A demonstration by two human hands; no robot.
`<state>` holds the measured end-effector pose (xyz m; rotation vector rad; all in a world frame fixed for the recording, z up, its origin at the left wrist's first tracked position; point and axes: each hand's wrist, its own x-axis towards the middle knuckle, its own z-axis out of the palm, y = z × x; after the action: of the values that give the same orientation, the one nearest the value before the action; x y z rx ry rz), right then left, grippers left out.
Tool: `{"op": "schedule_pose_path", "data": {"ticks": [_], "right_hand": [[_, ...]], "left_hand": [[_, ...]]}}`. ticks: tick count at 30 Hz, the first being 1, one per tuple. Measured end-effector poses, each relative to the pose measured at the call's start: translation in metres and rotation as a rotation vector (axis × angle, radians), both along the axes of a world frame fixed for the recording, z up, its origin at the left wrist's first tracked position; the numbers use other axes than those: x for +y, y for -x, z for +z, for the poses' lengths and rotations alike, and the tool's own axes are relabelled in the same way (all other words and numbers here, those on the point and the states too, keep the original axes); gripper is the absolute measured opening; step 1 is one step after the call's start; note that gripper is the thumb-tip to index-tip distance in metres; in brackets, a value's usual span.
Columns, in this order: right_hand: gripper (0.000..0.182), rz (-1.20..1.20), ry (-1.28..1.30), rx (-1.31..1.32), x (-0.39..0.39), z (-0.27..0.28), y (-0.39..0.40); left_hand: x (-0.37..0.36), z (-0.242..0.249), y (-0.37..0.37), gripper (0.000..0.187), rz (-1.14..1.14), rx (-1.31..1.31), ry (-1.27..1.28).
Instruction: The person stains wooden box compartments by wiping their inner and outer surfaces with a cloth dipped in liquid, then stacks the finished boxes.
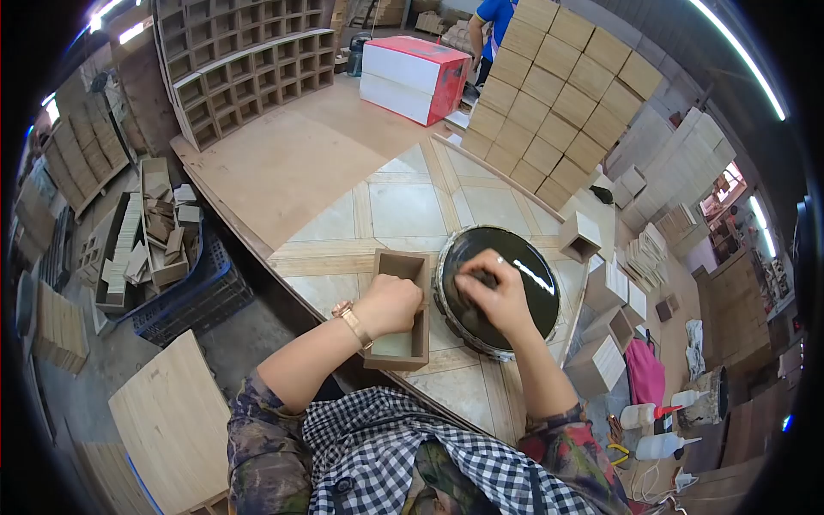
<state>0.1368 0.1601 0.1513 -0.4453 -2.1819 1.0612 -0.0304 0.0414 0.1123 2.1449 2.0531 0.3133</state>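
Note:
An open-topped brown wooden box (378, 268) lies on the patterned tabletop in front of me, with a pale bottom inside. My left hand (393, 304), with a watch at the wrist, is closed over the box, its curled fingers at the right-hand wall. Just right of the box stands a round tub (536, 300) filled with dark, shiny liquid. Over the liquid is my right hand (499, 296), its fingers drawn together around something dark and blurred that I cannot make out. A ring shows on one finger.
Stacked wooden boxes (549, 94) rise at the back right; a rack of open boxes (245, 73) stands back left. A red-and-white carton (412, 81) and a person (492, 30) are beyond. Glue bottles (657, 445) lie at right, a blue crate (197, 292) of offcuts at left.

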Motion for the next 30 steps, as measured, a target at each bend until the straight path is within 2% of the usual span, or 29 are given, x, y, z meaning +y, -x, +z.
{"op": "schedule_pose_path", "data": {"ticks": [1, 4, 7, 8, 9, 10, 13, 16, 21, 23, 25, 27, 30], "right_hand": [[0.014, -0.038, -0.077, 0.010, 0.006, -0.003, 0.011], [0.018, -0.066, -0.125, -0.063, 0.023, -0.013, 0.042], [0.020, -0.074, -0.181, -0.166, 0.024, -0.024, 0.063], [0.019, -0.074, -0.169, -0.226, 0.019, -0.027, 0.065], [0.019, -0.074, -0.159, -0.285, 0.014, -0.029, 0.066], [0.017, -0.106, -0.254, -0.246, 0.003, -0.031, 0.061], [0.013, 0.025, -0.282, -0.292, -0.043, -0.017, 0.020], [0.011, 0.253, -0.161, -0.375, -0.075, -0.002, -0.024], [0.013, 0.584, 0.139, -0.419, -0.034, 0.012, -0.036], [0.012, 0.459, 0.087, -0.265, -0.010, 0.018, -0.016], [0.012, 0.169, -0.032, -0.175, 0.011, 0.009, 0.012], [0.020, -0.007, -0.076, -0.230, 0.032, 0.005, 0.042], [0.026, -0.034, 0.016, -0.238, 0.048, -0.017, 0.083]], "left_hand": [[-0.001, -0.003, -0.002, 0.014, 0.030, -0.010, 0.001], [-0.023, 0.005, 0.000, 0.016, 0.047, -0.113, -0.362], [-0.044, 0.006, 0.008, 0.021, 0.178, -0.213, -0.341], [-0.046, -0.007, 0.010, 0.024, 0.190, -0.214, -0.443], [-0.048, -0.009, 0.008, 0.023, 0.203, -0.242, -0.441], [-0.048, -0.010, 0.006, 0.023, 0.216, -0.270, -0.440], [-0.049, -0.014, 0.005, 0.022, 0.245, -0.322, -0.460], [-0.047, -0.013, 0.003, 0.021, 0.257, -0.341, -0.464], [-0.032, -0.018, 0.001, 0.020, 0.239, -0.322, -0.497], [-0.021, -0.020, 0.000, 0.020, 0.232, -0.322, -0.514], [-0.019, -0.019, -0.003, 0.021, 0.264, -0.355, -0.495], [-0.018, -0.021, -0.003, 0.021, 0.289, -0.387, -0.522], [-0.021, -0.024, -0.007, 0.023, 0.332, -0.394, -0.679]]}}
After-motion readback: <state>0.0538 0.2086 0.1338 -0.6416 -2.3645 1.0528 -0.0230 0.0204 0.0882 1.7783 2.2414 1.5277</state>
